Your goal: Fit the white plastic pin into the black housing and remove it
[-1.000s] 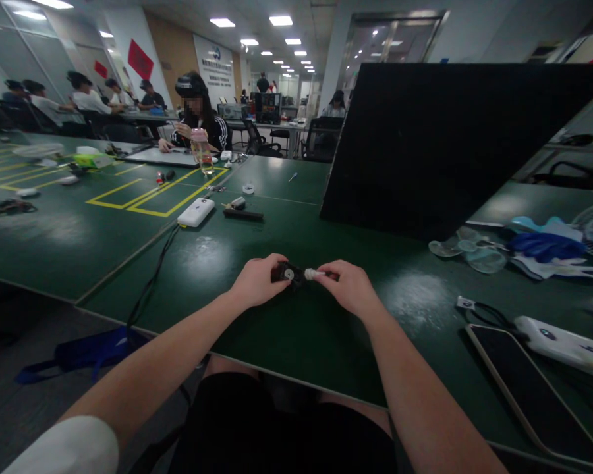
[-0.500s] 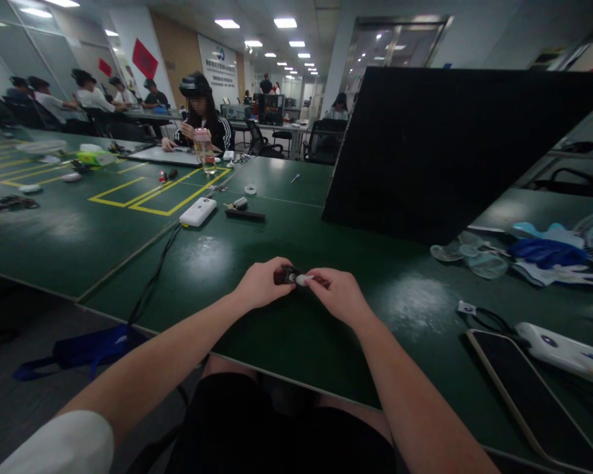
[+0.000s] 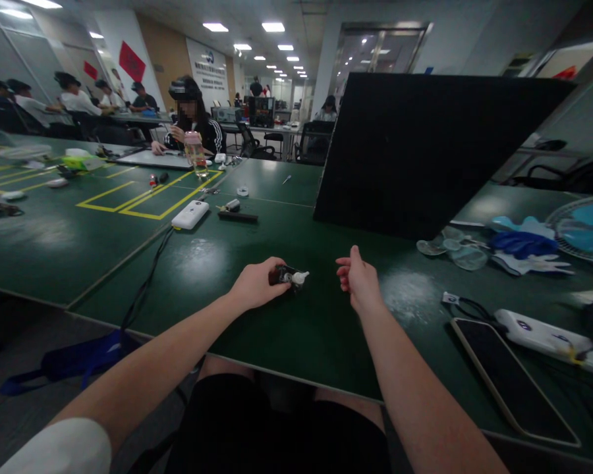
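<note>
Over the near part of the green table, my left hand (image 3: 257, 283) is closed around a small dark device with round grey details; its exact kind is unclear. A white nozzle-like piece (image 3: 299, 278) sticks out of its right end, its thin tip pointing right. My right hand (image 3: 360, 280) is apart from it, to the right. Its thumb points up, the fingers are loosely curled, and nothing shows in them.
A large black panel (image 3: 425, 151) leans at the back right. On the right lie a phone (image 3: 514, 378), a white power bank (image 3: 553, 339) and blue-white gloves (image 3: 528, 245). Ahead are another white power bank (image 3: 191, 214), a black bar (image 3: 238, 216) and a bottle (image 3: 196, 155). A person (image 3: 192, 125) sits opposite.
My right hand has let go of the white nozzle-like piece and moved right. My left hand keeps its hold on the dark device. The view has turned slightly to the right.
</note>
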The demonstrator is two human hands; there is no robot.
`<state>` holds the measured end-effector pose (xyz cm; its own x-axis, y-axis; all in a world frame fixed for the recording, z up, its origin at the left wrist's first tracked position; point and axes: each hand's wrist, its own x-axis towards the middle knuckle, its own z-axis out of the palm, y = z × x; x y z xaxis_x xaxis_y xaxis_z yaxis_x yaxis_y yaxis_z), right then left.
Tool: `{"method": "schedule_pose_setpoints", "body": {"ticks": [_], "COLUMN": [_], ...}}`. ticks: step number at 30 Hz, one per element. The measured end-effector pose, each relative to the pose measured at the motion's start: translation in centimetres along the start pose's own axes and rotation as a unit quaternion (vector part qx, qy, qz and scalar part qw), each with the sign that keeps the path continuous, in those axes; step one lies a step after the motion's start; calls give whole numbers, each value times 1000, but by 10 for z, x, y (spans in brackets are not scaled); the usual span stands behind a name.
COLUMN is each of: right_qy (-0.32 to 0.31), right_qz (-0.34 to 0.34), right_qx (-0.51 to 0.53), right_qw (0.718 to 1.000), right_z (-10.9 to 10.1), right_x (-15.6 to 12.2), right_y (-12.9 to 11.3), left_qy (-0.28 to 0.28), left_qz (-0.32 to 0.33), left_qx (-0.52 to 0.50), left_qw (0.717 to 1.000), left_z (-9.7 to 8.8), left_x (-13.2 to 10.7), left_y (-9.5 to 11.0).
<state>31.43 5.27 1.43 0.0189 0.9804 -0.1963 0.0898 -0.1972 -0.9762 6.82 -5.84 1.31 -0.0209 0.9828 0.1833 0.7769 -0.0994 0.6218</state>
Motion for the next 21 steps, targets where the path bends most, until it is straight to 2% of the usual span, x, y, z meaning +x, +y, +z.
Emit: {"method": "schedule_pose_setpoints", "body": {"ticks": [3,7,11,14,17,19,21], "right_qy": [13,1,-2,-6,-18,-25,-31], "right_qz": [3,6,9,13,-7,-25,-40], "right_qx": [27,20,5,-1,-19,-44,-69], "right_qw": [1000,1000,1000,1000,1000,998,996], "right_z": [0,-1,-2,-3,-1,1,3], "right_x": [3,3,2,1,-2,-4,-5], "right_y": [3,2,-1,-2,-3,-3,-3], "left_qy": [11,42,69,98,142,130,73], "left_qz": [17,33,4,-38,-66,-27,39], "left_qx": [0,-13,-33,-9,97,190,261], "left_qw": [1000,999,997,994,983,973,962], "left_z": [1,2,-7,-28,-62,-86,-108], "left_x": [0,1,-1,-11,-21,-26,-30], "left_y": [-1,-5,-24,-50,-75,-85,-90]}}
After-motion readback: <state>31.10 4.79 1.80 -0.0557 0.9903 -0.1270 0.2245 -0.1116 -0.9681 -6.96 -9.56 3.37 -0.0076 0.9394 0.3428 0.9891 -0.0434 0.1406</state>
